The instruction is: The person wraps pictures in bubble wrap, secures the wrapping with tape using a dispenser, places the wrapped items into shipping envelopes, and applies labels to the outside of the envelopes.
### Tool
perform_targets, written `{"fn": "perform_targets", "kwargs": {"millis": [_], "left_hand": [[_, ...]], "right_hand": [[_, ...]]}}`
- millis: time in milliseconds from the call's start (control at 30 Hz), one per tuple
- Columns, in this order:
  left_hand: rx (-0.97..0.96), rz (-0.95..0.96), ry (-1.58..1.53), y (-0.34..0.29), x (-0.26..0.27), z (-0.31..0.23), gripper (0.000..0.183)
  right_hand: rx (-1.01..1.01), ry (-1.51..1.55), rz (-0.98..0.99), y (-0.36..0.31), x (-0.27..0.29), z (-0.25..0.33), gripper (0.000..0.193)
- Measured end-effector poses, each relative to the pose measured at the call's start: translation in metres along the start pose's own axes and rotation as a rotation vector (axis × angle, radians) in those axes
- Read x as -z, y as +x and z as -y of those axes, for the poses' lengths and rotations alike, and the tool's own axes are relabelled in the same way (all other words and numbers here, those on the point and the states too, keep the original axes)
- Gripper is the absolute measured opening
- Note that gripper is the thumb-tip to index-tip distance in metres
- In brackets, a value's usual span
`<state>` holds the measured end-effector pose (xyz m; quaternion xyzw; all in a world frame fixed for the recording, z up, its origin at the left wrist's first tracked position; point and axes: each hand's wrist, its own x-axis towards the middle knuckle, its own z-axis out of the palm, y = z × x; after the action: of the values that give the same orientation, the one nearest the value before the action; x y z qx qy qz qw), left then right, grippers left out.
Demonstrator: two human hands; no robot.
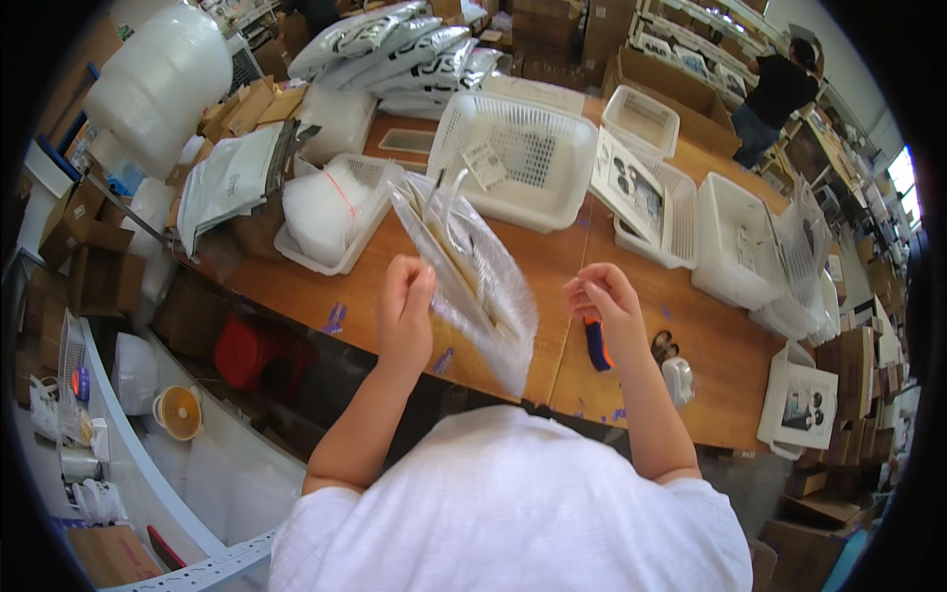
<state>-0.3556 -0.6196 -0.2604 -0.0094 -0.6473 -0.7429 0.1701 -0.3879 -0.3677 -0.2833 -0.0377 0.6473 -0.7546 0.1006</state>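
Bags [473, 281]: a sheaf of clear plastic bags, held upright and tilted over the table's near edge, fanning from top left down to lower right.
Table [710, 365]: long wooden top, the landmark here; bags hang above its near-middle.
Large basket [518, 158]: white, latticed, on the table just behind the bags.
Tray [340, 212]: white, at the table's left end, holding a bundle of white wrapped stuff.
Bins [735, 242]: white tubs and baskets toward the table's right end.
Left hand [404, 306]: closed on the bags' left edge, fingers curled round it, thumb side up.
Right hand [607, 301]: just right of the bags, fingertips pinched narrow; whether they hold a thin film or nothing cannot be told.
Tool [596, 345]: small blue and orange item lying on the table below the right hand.
Handling: judged very light, limp and slippery; sheets will likely slide apart and sag unless gripped together.
Hold: best taken by pinching one edge firmly, near a corner, with the other hand steadying the opposite edge.
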Motion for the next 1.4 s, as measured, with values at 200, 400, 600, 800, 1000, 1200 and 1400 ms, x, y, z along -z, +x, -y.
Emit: {"fn": "perform_targets", "kwargs": {"millis": [200, 400, 600, 800, 1000, 1200, 1400], "left_hand": [[0.038, 0.164, -0.015, -0.006, -0.006, 0.028, 0.015], [0.093, 0.365, -0.028, -0.015, -0.011, 0.014, 0.013], [0.176, 0.566, -0.079, -0.001, 0.001, 0.020, 0.012], [-0.827, 0.600, 0.565, 0.038, 0.004, 0.007, 0.042], [-1.197, 1.023, 0.779, 0.066, 0.013, 0.033, 0.031], [-1.090, 1.146, 0.652, 0.057, 0.000, 0.024, 0.024], [-1.279, 1.099, 0.657, 0.051, -0.006, 0.018, 0.021]], "right_hand": [[-0.113, 0.109, 0.039, 0.021, -0.025, -0.010, 0.019], [0.611, -1.065, 0.552, 0.012, -0.078, 0.055, 0.032], [0.257, -1.109, 0.427, 0.005, -0.069, 0.079, 0.059], [-0.186, -0.692, 0.333, -0.003, -0.058, 0.076, 0.068], [-0.162, -0.703, 0.299, -0.013, -0.046, 0.073, 0.057], [-0.016, -1.000, 0.142, -0.006, -0.049, 0.055, 0.017], [0.013, -0.564, -0.237, 0.007, -0.049, 0.051, 0.010]]}}
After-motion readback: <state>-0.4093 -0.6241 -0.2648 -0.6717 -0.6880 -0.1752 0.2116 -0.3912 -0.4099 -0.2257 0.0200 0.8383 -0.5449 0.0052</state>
